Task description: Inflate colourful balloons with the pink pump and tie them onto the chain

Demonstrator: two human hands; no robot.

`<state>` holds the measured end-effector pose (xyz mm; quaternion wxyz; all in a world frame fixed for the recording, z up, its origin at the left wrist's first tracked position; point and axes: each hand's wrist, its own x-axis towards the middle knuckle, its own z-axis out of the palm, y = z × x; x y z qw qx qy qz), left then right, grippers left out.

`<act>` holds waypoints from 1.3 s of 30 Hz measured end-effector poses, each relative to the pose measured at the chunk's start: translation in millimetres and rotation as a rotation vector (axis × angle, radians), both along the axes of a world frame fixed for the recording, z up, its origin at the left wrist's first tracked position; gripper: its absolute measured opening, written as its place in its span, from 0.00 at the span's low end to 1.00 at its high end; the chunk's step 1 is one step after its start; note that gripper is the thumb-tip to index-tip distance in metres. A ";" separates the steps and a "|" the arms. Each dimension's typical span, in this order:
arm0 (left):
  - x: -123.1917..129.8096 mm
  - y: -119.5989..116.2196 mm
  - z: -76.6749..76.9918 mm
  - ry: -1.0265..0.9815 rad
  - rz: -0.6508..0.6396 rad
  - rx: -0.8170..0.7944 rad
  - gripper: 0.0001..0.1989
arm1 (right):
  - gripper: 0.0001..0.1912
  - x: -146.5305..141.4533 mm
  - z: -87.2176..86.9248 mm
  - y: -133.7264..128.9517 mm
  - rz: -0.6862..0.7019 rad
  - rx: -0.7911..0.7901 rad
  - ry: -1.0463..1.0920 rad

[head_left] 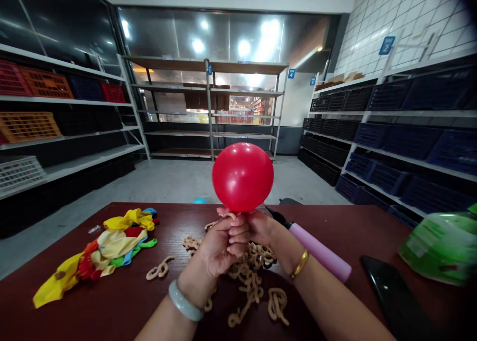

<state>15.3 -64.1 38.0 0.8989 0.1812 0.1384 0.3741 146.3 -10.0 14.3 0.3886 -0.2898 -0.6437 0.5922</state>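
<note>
An inflated red balloon [243, 176] stands upright above the table, its neck down among my fingers. My left hand [225, 241] is closed in front, its fingers wrapped at the base of the balloon. Behind it, my right hand [259, 227] also closes round the balloon's lower end and is partly hidden. A bit of tan band shows at my left fingertips. Below both hands lies a heap of tan rubber bands [251, 274], with a loose twisted band [160, 269] to the left and another [278, 305] to the right.
Uninflated coloured balloons [122, 241] lie at the table's left. To the right are a pink cylinder [320, 251], a black phone [395, 291] and a green-labelled bag or bottle [439, 249]. Shelves with crates line both sides; a rack [210, 107] stands behind.
</note>
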 end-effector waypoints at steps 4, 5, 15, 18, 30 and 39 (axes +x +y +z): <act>-3.9 1.2 -0.1 0.017 0.031 0.009 0.14 | 0.09 2.7 0.5 -1.6 0.123 -0.175 0.130; -6.4 2.4 0.4 0.024 0.046 0.013 0.13 | 0.09 3.7 3.0 -1.7 0.105 -0.163 0.142; -17.8 17.6 2.7 0.410 0.447 0.282 0.16 | 0.11 2.9 28.3 -5.8 -0.329 0.247 -0.250; -15.4 24.6 -6.6 0.603 0.691 0.322 0.17 | 0.08 -2.7 31.5 -16.4 -0.408 0.557 -0.533; -4.2 24.7 -12.6 0.658 0.835 0.425 0.11 | 0.08 -3.9 43.7 -25.1 -0.307 0.923 -0.400; 3.8 20.5 -14.3 0.765 0.872 0.588 0.13 | 0.10 2.5 42.5 -19.3 -0.394 0.878 -0.240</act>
